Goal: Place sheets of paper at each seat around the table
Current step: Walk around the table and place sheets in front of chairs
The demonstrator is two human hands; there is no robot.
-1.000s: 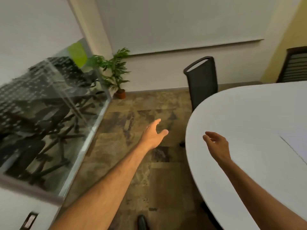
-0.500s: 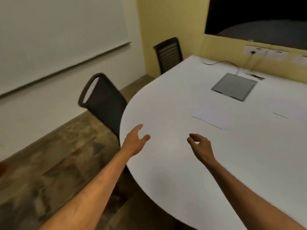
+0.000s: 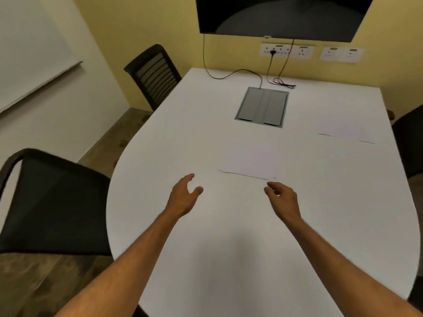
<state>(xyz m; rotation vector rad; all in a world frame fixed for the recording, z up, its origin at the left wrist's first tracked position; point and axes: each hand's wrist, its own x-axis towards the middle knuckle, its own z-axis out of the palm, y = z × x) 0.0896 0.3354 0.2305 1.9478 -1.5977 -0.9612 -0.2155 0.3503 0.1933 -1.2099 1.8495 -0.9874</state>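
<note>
A white sheet of paper point(image 3: 250, 162) lies flat in the middle of the white table point(image 3: 206, 259). A second sheet point(image 3: 348, 131) lies at the right side, near a dark chair point(image 3: 409, 143). My left hand point(image 3: 184, 195) hovers over the table just left of the middle sheet's near edge, fingers apart and holding nothing. My right hand point(image 3: 282, 200) hovers just below that sheet's near right corner, fingers loosely curled and holding nothing.
A black chair point(image 3: 45, 202) stands at the table's near left and another black chair point(image 3: 154, 75) at the far left. A grey cable hatch point(image 3: 263, 106) is set in the tabletop, with black cables point(image 3: 282, 82) running to wall sockets under a dark screen point(image 3: 279, 17).
My view has swung right from the floor and glass wall to the full table. Both hands now reach over the tabletop near the middle sheet, still holding nothing.
</note>
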